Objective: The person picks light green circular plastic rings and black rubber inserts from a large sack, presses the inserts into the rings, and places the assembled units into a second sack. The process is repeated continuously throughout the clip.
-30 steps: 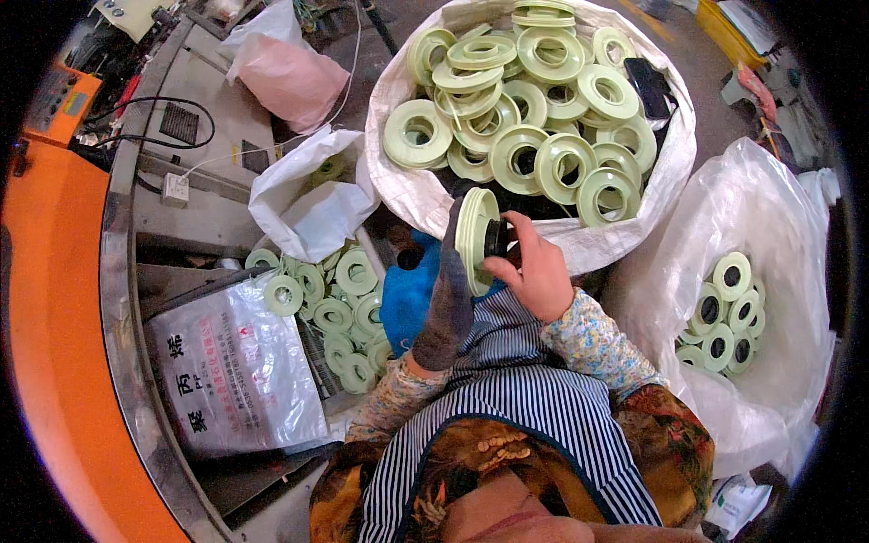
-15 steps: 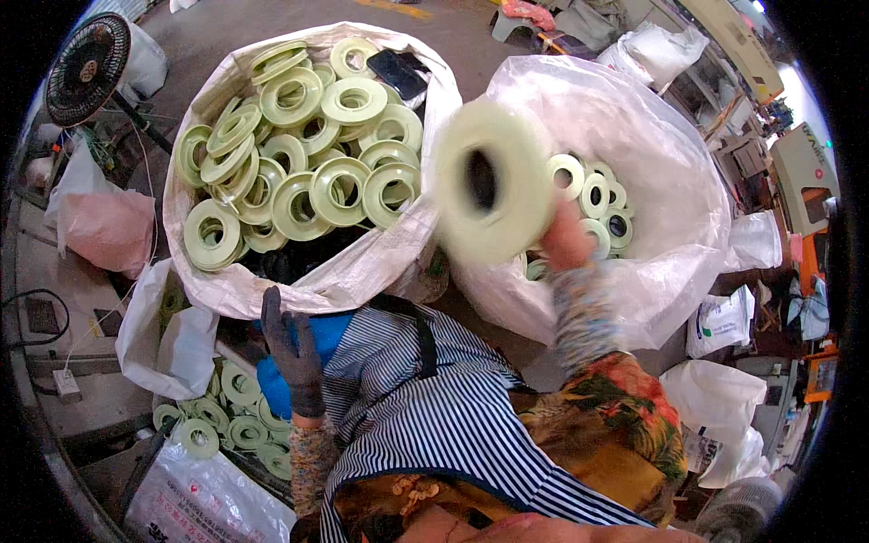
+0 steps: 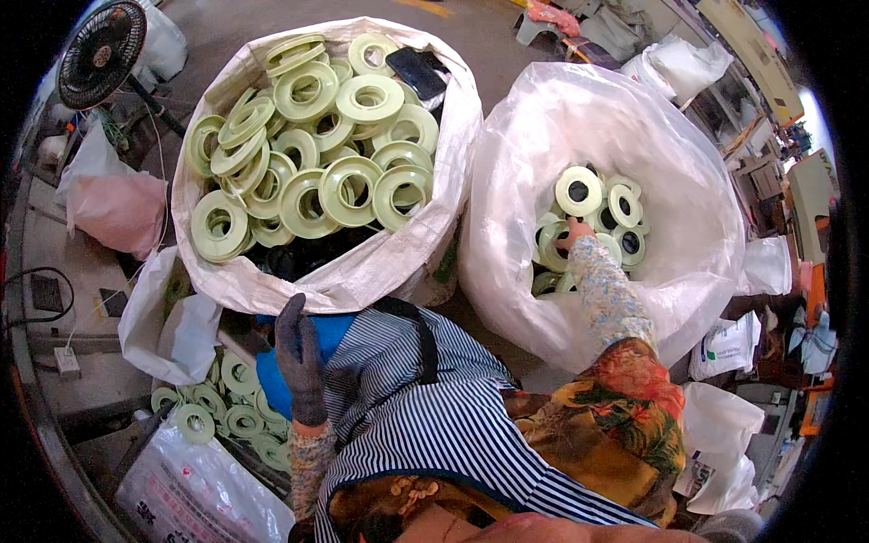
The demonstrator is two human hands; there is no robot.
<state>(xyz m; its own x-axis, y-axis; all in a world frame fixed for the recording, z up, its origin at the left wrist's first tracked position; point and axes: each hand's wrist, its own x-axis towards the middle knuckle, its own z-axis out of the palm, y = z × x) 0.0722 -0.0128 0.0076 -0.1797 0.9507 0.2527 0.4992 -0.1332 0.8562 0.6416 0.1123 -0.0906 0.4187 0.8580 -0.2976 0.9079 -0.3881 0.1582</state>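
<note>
My right hand [image 3: 574, 235] reaches deep into the clear-lined sack [image 3: 516, 145] on the right. Its fingers pinch the near edge of a pale green flanged ring [image 3: 563, 201], which lies over several similar rings [image 3: 626, 204]. My left hand [image 3: 300, 366], in a dark grey glove, is raised by the near rim of the white woven sack [image 3: 344, 288], fingers stretched upward and nothing in them. That left sack is heaped with larger-looking pale green flanged rings [image 3: 369, 98]. A black phone [image 3: 415, 72] rests at its far right side.
More green rings [image 3: 243, 421] lie at the lower left, next to a printed plastic bag [image 3: 204, 480] and a white bag [image 3: 163, 335]. A black fan [image 3: 101, 56] stands at the far left. Several white sacks [image 3: 724, 347] and machines line the right side.
My right hand has carried the ring from close in front of me down and away into the right sack. My left hand stays near the left sack's rim, still empty.
</note>
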